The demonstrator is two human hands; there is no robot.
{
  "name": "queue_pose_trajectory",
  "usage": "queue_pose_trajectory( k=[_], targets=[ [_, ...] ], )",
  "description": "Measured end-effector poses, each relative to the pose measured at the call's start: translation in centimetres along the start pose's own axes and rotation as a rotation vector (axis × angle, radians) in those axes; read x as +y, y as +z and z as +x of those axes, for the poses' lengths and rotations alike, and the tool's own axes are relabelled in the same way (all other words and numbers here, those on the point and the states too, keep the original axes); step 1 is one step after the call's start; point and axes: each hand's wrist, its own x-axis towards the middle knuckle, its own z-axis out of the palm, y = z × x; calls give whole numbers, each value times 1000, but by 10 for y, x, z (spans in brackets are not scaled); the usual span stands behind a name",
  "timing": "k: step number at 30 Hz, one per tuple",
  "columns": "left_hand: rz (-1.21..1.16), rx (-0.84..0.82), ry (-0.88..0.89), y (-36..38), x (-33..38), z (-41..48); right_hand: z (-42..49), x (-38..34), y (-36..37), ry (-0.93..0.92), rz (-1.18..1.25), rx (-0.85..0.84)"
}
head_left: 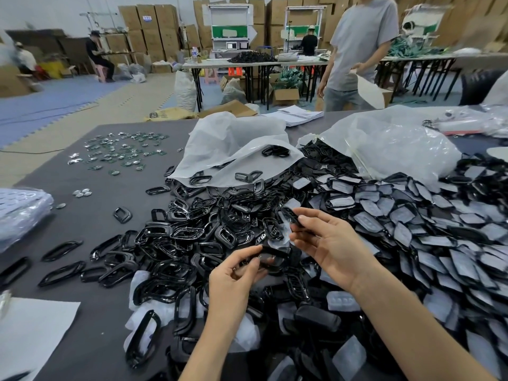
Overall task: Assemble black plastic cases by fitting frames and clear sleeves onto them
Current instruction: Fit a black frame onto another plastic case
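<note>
At the far left edge of the dark counter I see a pale plastic-wrapped bundle, and nearer me a white sheet. Farther back, small shiny metal and green pieces lie scattered. Moving right, a loose pile of glossy black frames spreads across the middle of the counter, spilling from a crumpled white bag.

My left hand hovers over that pile with its fingers curled, pinching one black frame between thumb and fingertips. Just to its right and a little higher, my right hand grips a black case at the fingertips, thumb underneath. The two parts are near each other but apart.

Farther right, a second clear bag lies above a big heap of sleeved cases. Beyond the counter stands a person in a grey shirt.
</note>
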Motion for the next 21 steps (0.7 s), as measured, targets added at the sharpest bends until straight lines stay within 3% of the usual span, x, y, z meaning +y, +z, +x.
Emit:
queue_pose_trajectory(
  k=[4,9,11,15,18,21],
  targets=[
    [-3,2,-11,-1,-2,1,-2,0,2,5,42,-48],
    [20,1,-29,-2,-4,1,-1,6,4,-86,-244,10],
    [28,-11,-33,-3,-4,1,-1,10,2,-222,-494,48],
    [23,-30,-32,-3,-3,2,-5,19,2,-733,-988,128],
    [4,-34,-10,-1,-1,1,-7,25,-1,-992,-1039,63],
    [13,-8,44,0,-1,1,-7,28,-4,-1042,-969,11]
  ],
)
